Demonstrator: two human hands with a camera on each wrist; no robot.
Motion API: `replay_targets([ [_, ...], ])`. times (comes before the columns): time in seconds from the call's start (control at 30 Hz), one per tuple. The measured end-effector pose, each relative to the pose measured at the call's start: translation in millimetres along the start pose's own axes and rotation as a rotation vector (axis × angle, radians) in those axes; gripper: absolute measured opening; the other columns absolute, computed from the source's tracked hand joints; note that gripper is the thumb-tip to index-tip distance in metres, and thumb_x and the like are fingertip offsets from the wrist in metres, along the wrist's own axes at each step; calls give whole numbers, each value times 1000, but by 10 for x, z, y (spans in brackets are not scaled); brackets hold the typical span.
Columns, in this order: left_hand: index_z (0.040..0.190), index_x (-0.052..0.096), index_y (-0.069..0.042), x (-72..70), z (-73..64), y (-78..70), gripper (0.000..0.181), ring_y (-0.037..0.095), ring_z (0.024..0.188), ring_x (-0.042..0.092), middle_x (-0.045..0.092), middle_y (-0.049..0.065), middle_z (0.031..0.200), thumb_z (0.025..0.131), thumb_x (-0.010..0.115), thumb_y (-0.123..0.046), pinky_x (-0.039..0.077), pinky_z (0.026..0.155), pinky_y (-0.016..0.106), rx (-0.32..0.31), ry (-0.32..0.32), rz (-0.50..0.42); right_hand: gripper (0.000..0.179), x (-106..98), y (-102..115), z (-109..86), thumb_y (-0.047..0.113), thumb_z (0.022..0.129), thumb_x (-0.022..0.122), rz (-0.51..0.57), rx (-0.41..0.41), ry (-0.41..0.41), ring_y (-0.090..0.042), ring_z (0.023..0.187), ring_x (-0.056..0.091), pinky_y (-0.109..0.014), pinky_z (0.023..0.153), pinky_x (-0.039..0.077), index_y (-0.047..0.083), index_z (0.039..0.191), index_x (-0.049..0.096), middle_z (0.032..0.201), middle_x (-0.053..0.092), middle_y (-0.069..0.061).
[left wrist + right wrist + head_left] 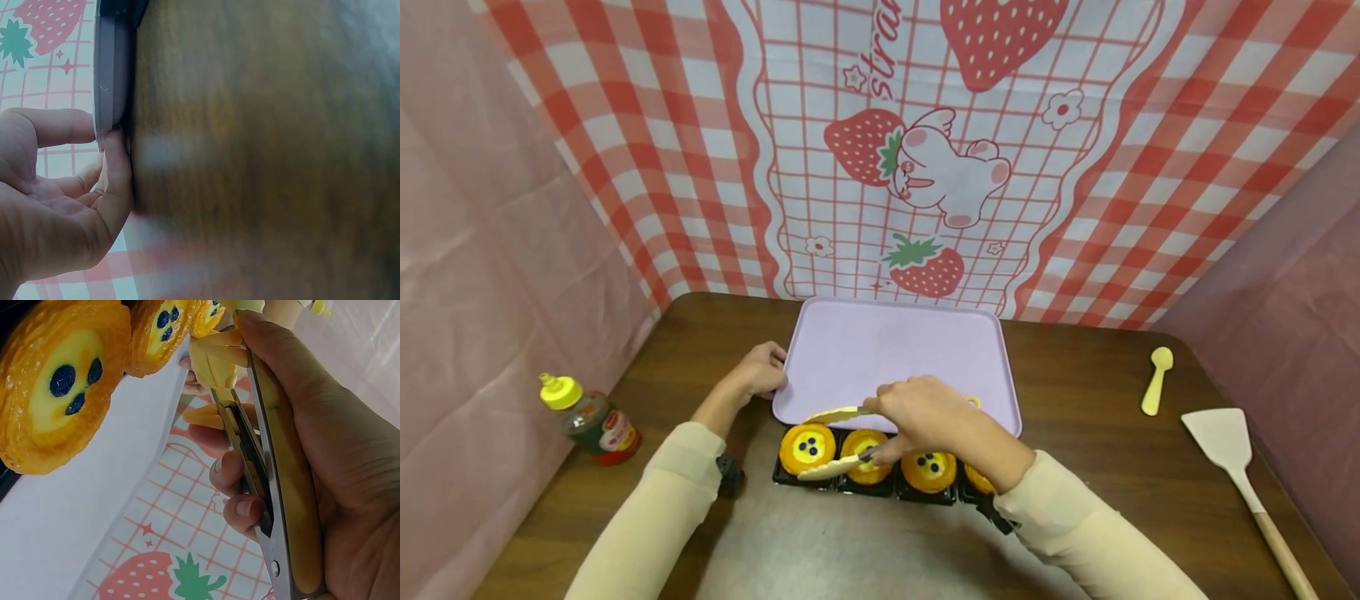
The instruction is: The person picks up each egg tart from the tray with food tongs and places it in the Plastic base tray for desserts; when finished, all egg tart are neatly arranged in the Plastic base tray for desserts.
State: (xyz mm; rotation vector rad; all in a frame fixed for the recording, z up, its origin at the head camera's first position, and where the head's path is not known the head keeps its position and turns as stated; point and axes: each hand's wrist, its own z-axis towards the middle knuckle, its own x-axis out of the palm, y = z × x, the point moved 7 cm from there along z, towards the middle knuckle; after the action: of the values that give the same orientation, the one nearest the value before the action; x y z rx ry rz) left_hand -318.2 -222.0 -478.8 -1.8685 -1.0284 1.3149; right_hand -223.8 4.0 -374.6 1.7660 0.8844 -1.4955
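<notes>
In the head view, my left hand pinches the left edge of a lilac tray, thumb and fingers on either side of its rim. My right hand grips yellow-handled tongs. Their cream tips are spread, one on the far side of the leftmost egg tart and one on its near side. Several tarts topped with blueberries stand in a row along the tray's front edge, in black square holders. My right forearm partly covers the rightmost tart.
To the left stands a squeeze bottle with a yellow cap. A small yellow spoon and a white spatula with a wooden handle lie at the right. A strawberry-patterned cloth hangs behind the wooden table.
</notes>
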Motion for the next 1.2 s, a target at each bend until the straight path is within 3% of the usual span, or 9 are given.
replay_targets([
  [0.33, 119, 45, 9, 5, 3, -27, 47, 25, 78, 56, 52, 18, 96, 74, 57, 9, 57, 60, 37, 5, 4, 11, 75, -8, -12, -59, 64, 73, 76, 4, 16, -5, -12, 75, 59, -33, 66, 54, 14, 128, 64, 99, 66, 0],
  [0.53, 120, 44, 9, 12, 2, -11, 48, 25, 79, 56, 52, 18, 98, 74, 57, 8, 57, 61, 38, -3, 6, 13, 90, -111, -67, -203, 68, 70, 76, 93, 55, -48, -21, 100, 64, -41, 84, 55, 12, 139, 57, 123, 65, -5],
  [0.63, 120, 44, 9, 10, -4, -5, 47, 26, 80, 56, 52, 19, 99, 75, 58, 7, 57, 61, 38, -6, 3, 12, 94, -196, -152, -314, 68, 69, 77, 130, 89, -123, -22, 106, 63, -43, 89, 53, 12, 141, 55, 127, 63, -4],
  [0.8, 119, 44, 9, -4, -15, -4, 46, 27, 82, 57, 53, 20, 101, 75, 59, 5, 57, 62, 38, -2, -9, 35, 94, -311, -314, -516, 65, 67, 80, 164, 136, -268, -17, 92, 63, -40, 78, 56, 9, 139, 56, 111, 64, 1],
  [0.93, 120, 44, 9, 1, -14, 6, 46, 28, 83, 57, 53, 21, 102, 77, 60, 4, 57, 63, 38, -7, -7, 52, 98, -305, -452, -709, 62, 66, 83, 226, 190, -392, -14, 83, 60, -35, 71, 55, 6, 140, 54, 111, 64, 0],
  [1.1, 119, 44, 9, 30, -7, -3, 45, 28, 83, 58, 54, 21, 102, 78, 61, 5, 57, 64, 40, -11, 4, 49, 96, -231, -703, -1047, 59, 66, 85, 302, 349, -566, -10, 67, 48, -27, 56, 44, 7, 140, 53, 104, 62, 0],
  [1.2, 118, 44, 9, 36, -16, -22, 44, 28, 83, 58, 54, 21, 101, 77, 61, 5, 57, 64, 40, -5, 6, 48, 93, -198, -905, -1277, 53, 65, 88, 318, 453, -672, -11, 67, 46, -28, 55, 41, 5, 137, 54, 90, 56, -1],
])
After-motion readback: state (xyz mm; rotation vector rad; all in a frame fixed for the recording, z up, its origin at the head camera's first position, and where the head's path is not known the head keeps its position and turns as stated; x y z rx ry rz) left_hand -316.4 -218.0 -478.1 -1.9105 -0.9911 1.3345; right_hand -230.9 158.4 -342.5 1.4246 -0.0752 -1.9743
